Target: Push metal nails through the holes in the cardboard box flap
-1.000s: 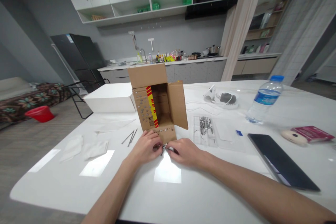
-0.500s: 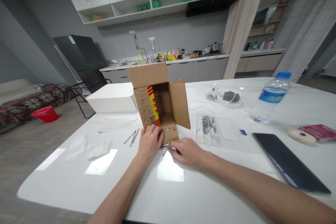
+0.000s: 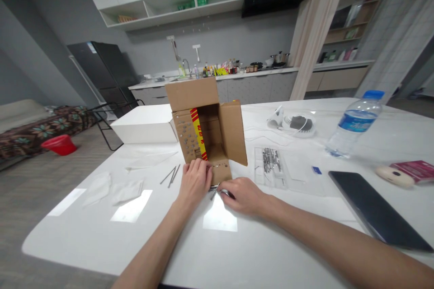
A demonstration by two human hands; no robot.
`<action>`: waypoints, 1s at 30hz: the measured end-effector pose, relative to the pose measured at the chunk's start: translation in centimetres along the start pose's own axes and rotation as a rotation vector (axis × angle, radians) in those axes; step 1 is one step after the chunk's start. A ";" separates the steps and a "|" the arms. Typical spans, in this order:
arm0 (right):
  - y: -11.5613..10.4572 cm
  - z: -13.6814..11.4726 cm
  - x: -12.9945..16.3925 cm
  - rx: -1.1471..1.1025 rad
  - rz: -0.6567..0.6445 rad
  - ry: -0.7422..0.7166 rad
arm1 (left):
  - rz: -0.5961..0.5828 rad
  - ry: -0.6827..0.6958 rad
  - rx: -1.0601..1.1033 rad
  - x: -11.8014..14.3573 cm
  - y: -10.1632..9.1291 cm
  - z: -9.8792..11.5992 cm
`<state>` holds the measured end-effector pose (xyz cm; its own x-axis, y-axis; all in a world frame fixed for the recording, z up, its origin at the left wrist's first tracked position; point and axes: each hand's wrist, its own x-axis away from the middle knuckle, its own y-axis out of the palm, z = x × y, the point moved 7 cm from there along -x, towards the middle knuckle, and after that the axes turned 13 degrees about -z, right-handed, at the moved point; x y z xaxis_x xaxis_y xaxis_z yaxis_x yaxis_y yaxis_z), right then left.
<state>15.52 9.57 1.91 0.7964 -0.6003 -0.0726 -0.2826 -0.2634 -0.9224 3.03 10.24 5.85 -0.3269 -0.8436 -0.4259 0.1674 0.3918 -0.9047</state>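
An open cardboard box (image 3: pixel 206 131) lies on its side on the white table (image 3: pixel 217 244), with rows of nails stuck through its left and lower flaps. My left hand (image 3: pixel 195 181) rests on the lower flap at the box's front left corner, fingers curled. Just to the right, my right hand (image 3: pixel 241 195) pinches a few metal nails (image 3: pixel 214 188) lying on the table in front of the flap. A clear plastic tray (image 3: pixel 271 165) holding several more nails lies to the right of the box.
Two loose nails (image 3: pixel 170 174) and white cloths (image 3: pixel 113 188) lie left of the box, a white box (image 3: pixel 145 127) behind them. A water bottle (image 3: pixel 354 123), a dark tablet (image 3: pixel 376 210), a red booklet (image 3: pixel 412 169) and a coiled white cable (image 3: pixel 294 124) sit to the right.
My left hand has moved up from the nails onto the box's lower flap. My right hand stays on the nails. The view has shifted slightly.
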 end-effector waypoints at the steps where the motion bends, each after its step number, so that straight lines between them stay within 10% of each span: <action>1: 0.0 0.0 0.0 -0.002 0.002 -0.001 | 0.001 0.000 0.005 0.0 -0.2 0.0; 21: 0.0 0.0 -0.1 -0.017 -0.001 0.010 | 0.222 -0.040 0.327 1.0 -3.2 -1.3; 30: -0.1 0.0 -0.1 -0.033 0.004 0.003 | -0.029 0.216 0.203 1.1 -1.4 0.3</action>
<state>15.45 9.65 2.01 0.7934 -0.6040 -0.0753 -0.3038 -0.2857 -0.9089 2.68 8.68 6.68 -0.5212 -0.7471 -0.4124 0.3304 0.2689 -0.9047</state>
